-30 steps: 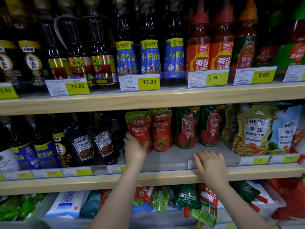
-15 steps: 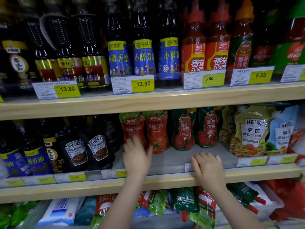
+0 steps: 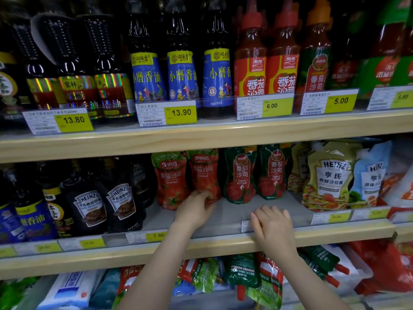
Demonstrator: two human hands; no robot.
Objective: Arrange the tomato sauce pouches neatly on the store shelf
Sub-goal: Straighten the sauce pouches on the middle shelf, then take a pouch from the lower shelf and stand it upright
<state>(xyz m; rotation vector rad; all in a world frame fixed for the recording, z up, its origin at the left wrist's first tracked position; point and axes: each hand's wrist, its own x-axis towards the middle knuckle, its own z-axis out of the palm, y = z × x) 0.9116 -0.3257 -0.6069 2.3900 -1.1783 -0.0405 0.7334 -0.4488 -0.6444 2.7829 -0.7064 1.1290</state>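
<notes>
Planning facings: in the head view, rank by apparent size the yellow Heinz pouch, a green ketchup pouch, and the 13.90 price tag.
1. Yellow Heinz pouch, though it sits nearer.
2. Green ketchup pouch.
3. 13.90 price tag.

Shelf edge (image 3: 201, 139) looks like pale matt wood. The red sauce pouches (image 3: 172, 180) are glossy crinkly plastic film, same for the green ones (image 3: 240, 175). Price tags (image 3: 181, 113) look like paper behind clear shiny plastic strips.

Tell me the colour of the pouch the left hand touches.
Red, tomato print, green top: the pouch at the left hand, head view.
</notes>
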